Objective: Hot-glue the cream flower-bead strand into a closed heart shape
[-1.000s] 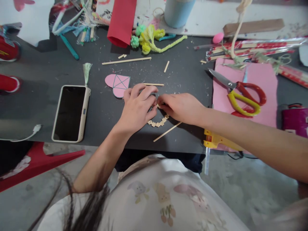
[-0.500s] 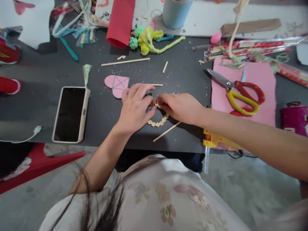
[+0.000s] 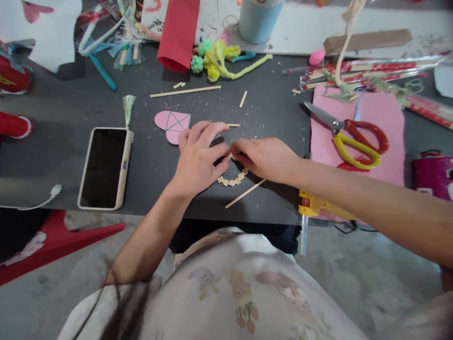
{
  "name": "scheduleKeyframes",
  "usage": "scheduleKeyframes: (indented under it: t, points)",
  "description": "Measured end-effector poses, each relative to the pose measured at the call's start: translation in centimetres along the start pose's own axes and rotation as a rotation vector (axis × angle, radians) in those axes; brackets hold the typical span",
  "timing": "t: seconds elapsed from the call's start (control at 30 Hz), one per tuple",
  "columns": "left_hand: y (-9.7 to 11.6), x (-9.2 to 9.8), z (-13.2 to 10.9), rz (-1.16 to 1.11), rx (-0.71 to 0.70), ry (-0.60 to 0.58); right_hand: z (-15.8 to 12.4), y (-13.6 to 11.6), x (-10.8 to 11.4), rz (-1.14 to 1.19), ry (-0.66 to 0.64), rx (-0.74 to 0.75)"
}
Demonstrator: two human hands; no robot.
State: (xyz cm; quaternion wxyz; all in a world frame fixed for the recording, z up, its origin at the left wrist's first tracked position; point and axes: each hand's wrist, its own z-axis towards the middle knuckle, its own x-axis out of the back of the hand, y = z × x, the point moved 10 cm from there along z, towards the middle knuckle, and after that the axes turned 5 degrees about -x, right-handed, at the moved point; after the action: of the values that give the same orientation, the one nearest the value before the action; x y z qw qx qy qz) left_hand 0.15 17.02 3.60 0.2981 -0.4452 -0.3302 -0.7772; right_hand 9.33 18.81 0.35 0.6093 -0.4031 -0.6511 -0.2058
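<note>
"Dark grey surface (image 3: 279, 106): where's it bare?"
"Between phone (image 3: 104, 167) and left hand (image 3: 198, 160); its near edge passes just below."
"Fingers?"
"Right hand's (image 3: 269, 158) pinch the pale flower chain (image 3: 231, 182); left's nearly meet there, grip unclear. The chain curves edgeward from both."

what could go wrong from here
The curved strand of small pale flower-shaped pieces looks delicate and might come apart between the left hand and right hand.
The yellow plastic glue gun, partly hidden by the right forearm, has a clear rod jutting past the dark grey table's edge; a bump could tip it.
The pale-cased black phone, near that edge, might get nudged off.
</note>
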Motion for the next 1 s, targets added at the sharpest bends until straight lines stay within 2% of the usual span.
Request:
scheduleKeyframes:
  t: [1.0]
  points:
    - [0.4, -0.9, 0.21, -0.006, 0.014, -0.101, 0.12, -0.37, -0.06, -0.039, -0.01, 0.008]
